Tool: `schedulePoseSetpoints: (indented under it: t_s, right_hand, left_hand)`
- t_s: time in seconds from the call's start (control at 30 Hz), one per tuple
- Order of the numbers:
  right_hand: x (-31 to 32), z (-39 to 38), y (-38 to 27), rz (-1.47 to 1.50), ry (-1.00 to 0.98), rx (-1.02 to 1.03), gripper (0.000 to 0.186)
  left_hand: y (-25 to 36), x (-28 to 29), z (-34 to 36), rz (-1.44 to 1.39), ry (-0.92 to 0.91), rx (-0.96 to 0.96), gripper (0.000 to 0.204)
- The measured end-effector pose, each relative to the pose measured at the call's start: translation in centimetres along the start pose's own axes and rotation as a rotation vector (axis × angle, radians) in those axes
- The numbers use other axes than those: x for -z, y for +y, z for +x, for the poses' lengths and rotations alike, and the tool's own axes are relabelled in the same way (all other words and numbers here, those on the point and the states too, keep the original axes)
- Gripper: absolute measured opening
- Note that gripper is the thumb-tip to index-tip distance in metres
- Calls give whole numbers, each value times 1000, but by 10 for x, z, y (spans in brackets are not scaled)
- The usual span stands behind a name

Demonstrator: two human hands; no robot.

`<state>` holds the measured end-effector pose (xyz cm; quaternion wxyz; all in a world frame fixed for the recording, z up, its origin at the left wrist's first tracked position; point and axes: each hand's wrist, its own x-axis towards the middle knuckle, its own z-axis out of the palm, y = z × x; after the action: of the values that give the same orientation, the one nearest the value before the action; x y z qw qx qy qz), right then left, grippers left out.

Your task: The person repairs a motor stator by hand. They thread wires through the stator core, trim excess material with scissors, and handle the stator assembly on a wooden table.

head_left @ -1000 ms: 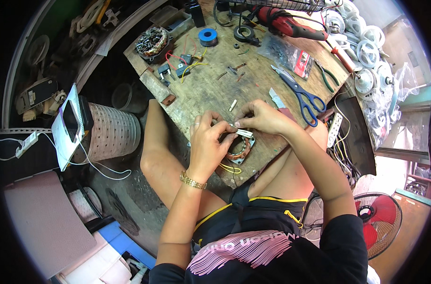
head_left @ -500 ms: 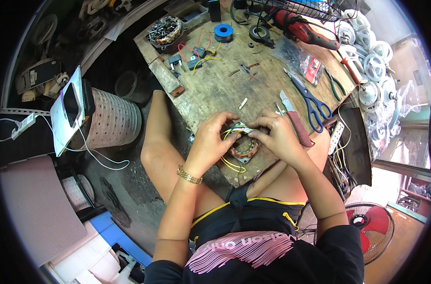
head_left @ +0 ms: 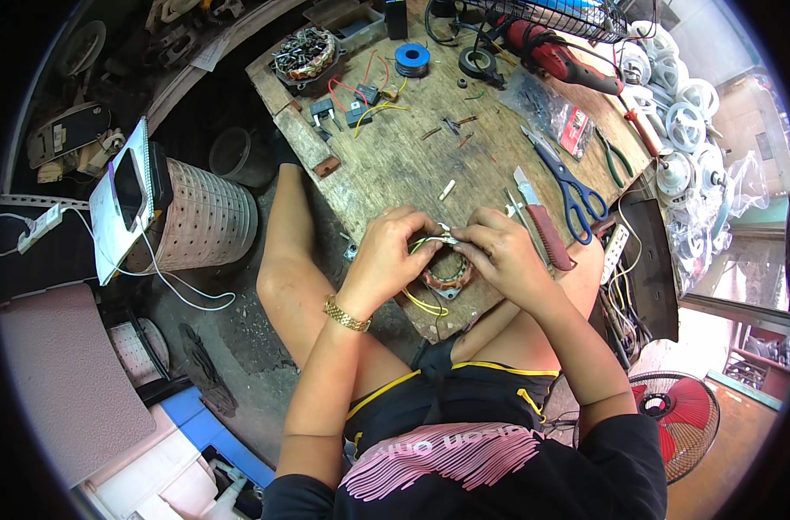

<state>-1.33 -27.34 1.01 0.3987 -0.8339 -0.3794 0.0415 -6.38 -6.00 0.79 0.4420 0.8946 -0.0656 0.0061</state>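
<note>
Both hands meet over a ring-shaped copper-wound motor stator (head_left: 450, 276) at the bench's near edge. My left hand (head_left: 393, 251), with a gold watch band on the wrist, pinches yellow and green wires (head_left: 423, 243) between thumb and fingers. Opposite it, my right hand (head_left: 496, 249) is closed on the wires' end, where a pale tip shows between the fingertips. Yellow wire loops (head_left: 425, 303) hang down left of the stator. The fingers partly hide the stator's far side. Just right of my right hand lies a red-handled utility knife (head_left: 542, 221).
On the wooden bench (head_left: 386, 165) are blue-handled scissors (head_left: 573, 186), green pliers (head_left: 616, 158), a solder spool (head_left: 411, 60), black capacitors with coloured leads (head_left: 359, 113), another wound stator (head_left: 306, 56) and a red power tool (head_left: 555, 56). A fan (head_left: 672, 420) stands at lower right.
The fingers of both hands have shifted slightly on the wires, and the wire ends sit differently between them. The stator and the bench tools stay in place.
</note>
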Motion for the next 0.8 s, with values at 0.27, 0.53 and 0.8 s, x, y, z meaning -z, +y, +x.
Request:
schedulePoseSetpoints:
  t_s: [0.27, 0.53, 0.8]
  right_hand:
    - [2, 8, 7, 136, -43, -98, 19]
    - [-7, -20, 18, 448, 184, -370, 24]
    - [-8, -28, -2, 113, 217, -168, 29]
  left_hand:
    - [6, -4, 10, -137, 24, -109, 18]
    - [1, -8, 12, -101, 15, -124, 13]
    - [-6, -4, 13, -58, -28, -201, 13]
